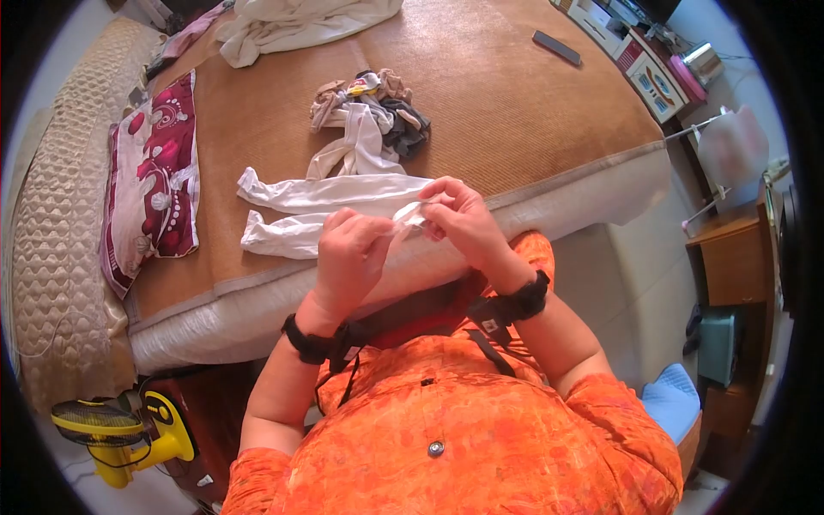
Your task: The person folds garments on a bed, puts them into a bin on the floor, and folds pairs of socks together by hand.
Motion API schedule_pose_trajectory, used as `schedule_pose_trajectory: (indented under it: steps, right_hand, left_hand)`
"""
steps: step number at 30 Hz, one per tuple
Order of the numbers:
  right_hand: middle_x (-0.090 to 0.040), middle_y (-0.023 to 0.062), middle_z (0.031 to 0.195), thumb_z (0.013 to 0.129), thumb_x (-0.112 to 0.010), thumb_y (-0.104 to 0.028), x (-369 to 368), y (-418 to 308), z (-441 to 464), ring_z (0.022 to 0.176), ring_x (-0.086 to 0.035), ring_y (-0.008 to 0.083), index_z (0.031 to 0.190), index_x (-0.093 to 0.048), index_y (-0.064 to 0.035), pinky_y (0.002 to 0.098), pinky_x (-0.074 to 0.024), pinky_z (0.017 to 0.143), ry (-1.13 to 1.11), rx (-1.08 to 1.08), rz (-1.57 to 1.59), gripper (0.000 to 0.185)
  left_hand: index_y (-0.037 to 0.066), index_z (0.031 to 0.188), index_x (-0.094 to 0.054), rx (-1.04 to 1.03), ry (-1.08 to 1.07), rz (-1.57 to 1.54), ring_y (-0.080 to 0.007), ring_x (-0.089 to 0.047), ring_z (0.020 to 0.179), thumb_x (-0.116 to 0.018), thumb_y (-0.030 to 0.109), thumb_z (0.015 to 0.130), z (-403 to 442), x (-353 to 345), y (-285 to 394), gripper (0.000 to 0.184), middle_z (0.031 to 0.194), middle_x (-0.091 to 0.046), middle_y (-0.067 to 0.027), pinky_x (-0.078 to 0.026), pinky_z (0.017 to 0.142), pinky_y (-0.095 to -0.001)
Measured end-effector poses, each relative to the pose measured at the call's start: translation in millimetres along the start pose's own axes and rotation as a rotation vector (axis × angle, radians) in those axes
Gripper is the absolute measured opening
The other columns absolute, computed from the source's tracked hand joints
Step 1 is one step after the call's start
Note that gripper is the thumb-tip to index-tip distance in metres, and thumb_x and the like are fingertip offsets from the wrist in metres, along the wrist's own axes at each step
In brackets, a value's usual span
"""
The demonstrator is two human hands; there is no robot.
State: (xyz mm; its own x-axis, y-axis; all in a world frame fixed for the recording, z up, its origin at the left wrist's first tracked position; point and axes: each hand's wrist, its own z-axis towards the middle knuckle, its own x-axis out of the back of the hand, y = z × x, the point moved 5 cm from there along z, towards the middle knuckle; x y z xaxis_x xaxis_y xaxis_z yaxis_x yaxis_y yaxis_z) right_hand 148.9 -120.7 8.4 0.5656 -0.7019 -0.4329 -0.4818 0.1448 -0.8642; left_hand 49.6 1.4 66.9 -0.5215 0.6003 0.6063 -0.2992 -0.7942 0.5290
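A long white stocking-like garment (330, 196) lies along the near edge of the bed, its two narrow legs pointing left. Over its right end, my left hand (350, 249) is closed, fingertips pinching a small bunched piece of white fabric. My right hand (459, 219) pinches the same fabric (410, 215) from the other side. I cannot tell whether this fabric is part of the garment or a separate piece. Just beyond lies a crumpled pile of small clothes (365, 107) in beige, grey and white, with a yellow patch on top.
A brown woven mat (506, 94) covers the bed. To the left lies a maroon-and-white patterned pillow (154, 172), and at the back a cream blanket (300, 26). A dark remote-like object (556, 48) rests far right. A yellow fan (129, 433) stands on the lower left.
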Motion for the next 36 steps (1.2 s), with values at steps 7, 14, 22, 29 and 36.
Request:
schedule_pose_trajectory:
  steps: [7,14,22,29,36]
  right_hand:
    - [-0.055,0.0089,0.085,0.071,-0.054,-0.002,-46.6,-40.0,-19.6,0.084,-0.051,0.0232,0.093,-0.054,-0.0049,0.0335,-0.0417,0.075,-0.106,0.847,-0.825,0.023]
    - [-0.055,0.0035,0.078,0.075,-0.056,-0.008,-37.9,-32.5,-15.8,0.074,-0.050,0.0108,0.086,-0.055,-0.0020,0.0255,-0.0405,0.064,-0.383,0.390,-0.638,0.013]
    - [-0.054,-0.0045,0.076,0.085,-0.054,-0.016,-38.0,-24.2,-18.6,0.069,-0.046,0.0022,0.083,-0.057,-0.0031,0.0179,-0.0390,0.062,-0.527,0.107,-0.242,0.014]
    - [-0.056,-0.0036,0.080,0.085,-0.054,-0.015,-31.0,-23.0,-17.6,0.075,-0.049,0.0029,0.086,-0.058,-0.0037,0.0186,-0.0412,0.067,-0.440,0.123,-0.146,0.012]
    - [-0.053,-0.0034,0.075,0.083,-0.056,-0.014,-26.5,-24.4,-17.7,0.070,-0.048,0.0049,0.081,-0.058,-0.0022,0.0190,-0.0391,0.064,-0.490,0.200,-0.280,0.012]
  left_hand:
    - [0.004,0.076,-0.060,0.162,-0.142,-0.154,-0.0234,-0.054,0.066,-0.061,0.004,0.068,13.2,2.2,-7.5,0.009,0.069,-0.059,-0.0088,-0.040,0.064,-0.0307]
    - [0.003,0.081,-0.055,0.524,-0.414,-0.760,-0.0018,-0.046,0.068,-0.052,0.014,0.085,8.7,5.0,-23.1,0.012,0.075,-0.054,0.0043,-0.038,0.060,-0.0167]
    - [0.002,0.087,-0.055,0.672,-0.357,-0.903,-0.0024,-0.048,0.069,-0.053,0.011,0.085,3.4,9.9,-22.6,0.009,0.079,-0.055,0.0025,-0.040,0.063,-0.0171]
    - [0.001,0.089,-0.058,0.641,-0.422,-0.833,-0.0028,-0.048,0.073,-0.054,0.010,0.083,4.3,12.6,-16.9,0.011,0.077,-0.055,0.0030,-0.040,0.063,-0.0188]
    - [0.003,0.077,-0.057,0.596,-0.411,-0.969,-0.0081,-0.049,0.076,-0.056,0.011,0.081,-1.2,21.0,-17.3,0.010,0.080,-0.054,-0.0001,-0.039,0.073,-0.0231]
